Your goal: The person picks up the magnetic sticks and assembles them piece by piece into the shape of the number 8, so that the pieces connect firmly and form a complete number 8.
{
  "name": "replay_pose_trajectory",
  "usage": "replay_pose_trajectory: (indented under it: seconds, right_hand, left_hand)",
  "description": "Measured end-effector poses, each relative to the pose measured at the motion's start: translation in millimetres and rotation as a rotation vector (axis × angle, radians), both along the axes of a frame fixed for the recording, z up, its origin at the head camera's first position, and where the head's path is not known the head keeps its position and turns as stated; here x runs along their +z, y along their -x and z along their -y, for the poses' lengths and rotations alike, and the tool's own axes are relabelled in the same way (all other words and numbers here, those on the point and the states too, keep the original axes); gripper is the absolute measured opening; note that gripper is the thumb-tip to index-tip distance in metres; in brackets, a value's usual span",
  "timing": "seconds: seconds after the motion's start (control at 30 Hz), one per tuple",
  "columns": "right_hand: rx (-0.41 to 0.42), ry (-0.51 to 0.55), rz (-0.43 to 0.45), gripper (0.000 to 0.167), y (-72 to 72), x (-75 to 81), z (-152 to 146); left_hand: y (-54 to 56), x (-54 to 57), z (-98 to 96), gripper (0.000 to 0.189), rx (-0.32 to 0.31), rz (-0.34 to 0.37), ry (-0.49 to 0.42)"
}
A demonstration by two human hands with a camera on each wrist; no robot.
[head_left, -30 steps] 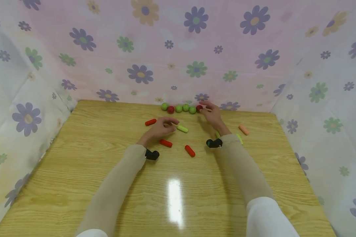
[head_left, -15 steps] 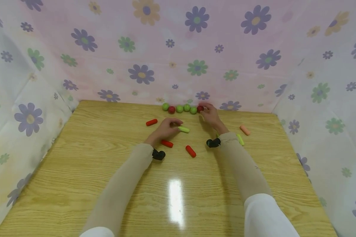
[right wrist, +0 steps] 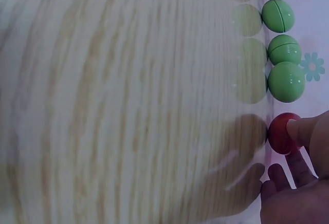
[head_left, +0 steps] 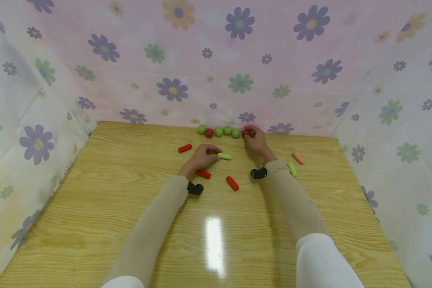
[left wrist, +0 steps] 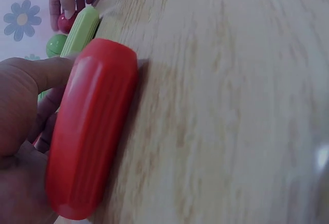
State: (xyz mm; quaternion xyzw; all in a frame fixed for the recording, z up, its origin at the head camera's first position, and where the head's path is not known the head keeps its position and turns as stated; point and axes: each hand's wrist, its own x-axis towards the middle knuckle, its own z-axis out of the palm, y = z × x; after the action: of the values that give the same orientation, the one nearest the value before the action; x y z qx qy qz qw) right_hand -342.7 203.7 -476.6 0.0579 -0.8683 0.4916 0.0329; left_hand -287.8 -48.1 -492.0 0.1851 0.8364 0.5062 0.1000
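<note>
In the head view my left hand (head_left: 203,157) pinches the near end of a light-green ribbed stick (head_left: 225,156) between thumb and fingers. My right hand (head_left: 257,141) holds a glossy red ball (head_left: 246,133) at the right end of a row along the back edge; the right wrist view shows the thumb pressed on this red ball (right wrist: 281,133), with a gap to the neighbouring green ball (right wrist: 286,82). A red ribbed stick (left wrist: 92,131) fills the foreground of the left wrist view, lying by the left wrist.
Several green balls (head_left: 219,131) and another red ball (head_left: 209,133) line the flowered backdrop (head_left: 209,68). On the wooden table (head_left: 165,248) lie more red sticks (head_left: 232,183), a second light-green stick (head_left: 292,169) and an orange stick (head_left: 297,157).
My left hand has moved right and taken hold of the light-green stick, which has turned slightly. My right fingers have closed on the red ball and drawn it a little right, apart from the green ball.
</note>
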Motion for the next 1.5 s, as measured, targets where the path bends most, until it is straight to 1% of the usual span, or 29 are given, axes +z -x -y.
replay_pose_trajectory:
  seconds: [0.1, 0.2, 0.4, 0.63, 0.73, 0.8, 0.87, 0.93, 1.0, 1.07, 1.17, 1.2, 1.33, 1.4, 1.5]
  right_hand:
    - [-0.019, 0.002, -0.004, 0.035, -0.1, -1.6, -1]
    - [-0.038, 0.009, 0.012, 0.035, -0.8, -2.0, -2]
    - [-0.07, 0.014, 0.03, 0.035, -3.8, -1.0, -3]
    - [-0.115, 0.107, 0.025, 0.035, -7.9, -3.8, 0]
    - [-0.137, 0.131, 0.02, 0.036, -11.6, -4.1, 2]
    - [-0.15, 0.165, 0.022, 0.037, -14.5, -4.7, 2]
    - [-0.166, 0.228, 0.034, 0.038, -17.7, -5.8, 2]
    - [-0.184, 0.315, 0.047, 0.039, -20.5, -7.9, 2]
    - [-0.197, 0.447, 0.061, 0.039, -22.1, -10.8, 3]
    - [-0.201, 0.606, 0.075, 0.04, -23.1, -13.9, 4]
    - [-0.206, 0.749, 0.089, 0.037, -24.8, -16.6, 7]
    - [-0.205, 0.773, 0.097, 0.036, -25.9, -17.0, 8]
    - [-0.205, 0.731, 0.119, 0.035, -33.9, -15.8, 11]
    - [-0.2, 0.677, 0.127, 0.038, -38.3, -15.4, 11]
    - [-0.16, 0.619, 0.152, 0.042, -43.9, -15.0, 12]
  left_hand:
    - [-0.8, 0.2, -0.8, 0.023, 0.011, 0.0, -0.001]
    - [-1.5, 0.6, -1.3, 0.022, 0.016, -0.004, -0.009]
    - [-2.0, -0.4, -0.7, 0.022, 0.031, -0.029, -0.033]
    - [-3.2, 0.8, -0.8, 0.021, 0.027, -0.044, -0.068]
    - [-3.6, 0.8, -0.8, 0.021, 0.031, -0.036, -0.081]
    - [-4.0, 0.8, -0.4, 0.022, 0.036, -0.028, -0.088]
    - [-4.5, 0.6, 0.0, 0.022, 0.042, -0.013, -0.097]
    - [-5.2, 0.8, 0.4, 0.022, 0.046, 0.001, -0.106]
    - [-5.8, 0.8, 0.8, 0.023, 0.049, 0.015, -0.114]
    - [-6.0, 0.8, 1.3, 0.023, 0.054, 0.027, -0.132]
    - [-5.8, 0.2, 3.2, 0.023, 0.06, 0.022, -0.151]
    - [-5.9, 0.1, 4.2, 0.023, 0.059, 0.017, -0.162]
    - [-7.3, -1.0, 8.9, 0.025, 0.053, 0.016, -0.191]
    - [-8.1, -1.3, 11.0, 0.026, 0.045, 0.019, -0.2]
    - [-8.4, -1.5, 13.0, 0.028, 0.043, 0.028, -0.203]
